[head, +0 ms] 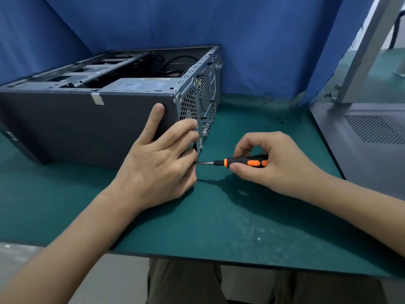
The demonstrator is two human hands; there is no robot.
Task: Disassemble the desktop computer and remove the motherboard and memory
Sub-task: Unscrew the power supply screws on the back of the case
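Case [76,123] against left fingers [175,131] (screwdriver [245,162] alongside)

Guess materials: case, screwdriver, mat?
The case: likely sheet steel; bare dull-grey rear with punched vents, dark matte-painted side.
The screwdriver: shiny metal shaft; black plastic handle, orange inserts possibly rubber.
The mat: green rubber or vinyl, matte, scuffed whitish.

A blue curtain [263,40] hangs behind the green-matted table [219,227].
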